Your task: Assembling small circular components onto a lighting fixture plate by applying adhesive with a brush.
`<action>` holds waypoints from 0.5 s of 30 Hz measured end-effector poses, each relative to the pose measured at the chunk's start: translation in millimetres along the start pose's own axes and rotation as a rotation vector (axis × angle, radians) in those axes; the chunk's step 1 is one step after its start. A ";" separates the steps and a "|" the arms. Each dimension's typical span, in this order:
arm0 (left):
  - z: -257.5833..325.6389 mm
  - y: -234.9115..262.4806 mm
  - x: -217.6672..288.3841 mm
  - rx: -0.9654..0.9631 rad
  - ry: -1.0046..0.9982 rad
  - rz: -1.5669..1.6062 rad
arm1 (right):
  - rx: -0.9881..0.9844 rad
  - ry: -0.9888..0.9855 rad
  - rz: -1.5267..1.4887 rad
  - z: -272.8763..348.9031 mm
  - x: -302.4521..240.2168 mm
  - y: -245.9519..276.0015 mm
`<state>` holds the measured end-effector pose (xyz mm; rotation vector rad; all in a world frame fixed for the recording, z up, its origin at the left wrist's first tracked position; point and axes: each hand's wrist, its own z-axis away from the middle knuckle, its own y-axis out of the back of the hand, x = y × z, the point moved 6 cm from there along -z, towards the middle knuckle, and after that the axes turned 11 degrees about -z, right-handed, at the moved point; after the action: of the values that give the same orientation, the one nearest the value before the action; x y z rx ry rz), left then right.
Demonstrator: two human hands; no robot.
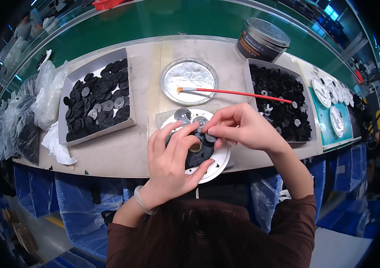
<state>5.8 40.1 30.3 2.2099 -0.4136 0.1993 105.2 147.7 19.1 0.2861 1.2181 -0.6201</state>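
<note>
Along the near edge of the surface point(143, 114), seen from the head camera, a person in brown sleeves works over a round white plate point(220, 163) bearing a black part point(199, 157) and grey gears point(183, 115). The left hand point(172, 156) arches across the black part, fingers spread and thumb apart; whether it grips cannot be told. The right hand point(246, 128) is drawn into a pinch at a dark gear point(210, 137) on the plate's right side, though the fingertips hide whether the gear is held. Beyond the plate, toward the far edge, a brush point(243, 93) with a red handle lies across a round metal lid point(189, 78), its handle reaching over the right-hand box point(247, 76) of small black parts point(279, 105). Behind that box, by the far edge, stands a dark tin point(261, 43). Another box point(107, 132), filled with black discs point(98, 100), sits on the left, beside plastic bags point(51, 96) near the surface's left end. Toward the right end, white parts point(322, 92) lie on a teal mat point(326, 130).
</note>
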 end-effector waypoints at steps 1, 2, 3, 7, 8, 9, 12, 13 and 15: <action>-0.2 -0.2 0.3 0.000 -0.002 0.002 | 0.006 0.072 0.113 2.1 -4.8 -1.4; -0.2 -0.1 -0.1 -0.005 0.005 0.008 | 0.011 0.144 0.226 4.4 -9.8 -4.3; -0.1 -0.1 -0.5 -0.010 0.012 0.014 | 0.057 0.206 0.350 7.2 -15.7 -6.6; 0.5 0.6 -0.7 -0.021 0.014 0.020 | 0.268 0.446 0.445 27.7 -41.0 11.2; 0.0 0.4 0.8 -0.041 -0.006 -0.012 | 0.343 0.533 0.525 38.6 -48.3 18.6; -1.0 1.0 2.5 -0.060 -0.026 -0.045 | 0.412 0.543 0.477 48.8 -55.9 22.8; -2.3 1.7 4.4 -0.089 -0.048 -0.094 | 0.558 0.299 0.533 69.5 -51.6 51.2; -2.4 2.1 4.7 -0.088 -0.047 -0.090 | 0.559 0.296 0.537 73.6 -48.9 56.7; -2.9 0.7 5.1 -0.085 -0.035 -0.074 | 0.610 0.177 0.775 79.7 -32.4 71.8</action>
<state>10.3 40.8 34.1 2.1431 -0.3528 0.1015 202.9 173.1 67.7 1.2780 0.9482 -0.2653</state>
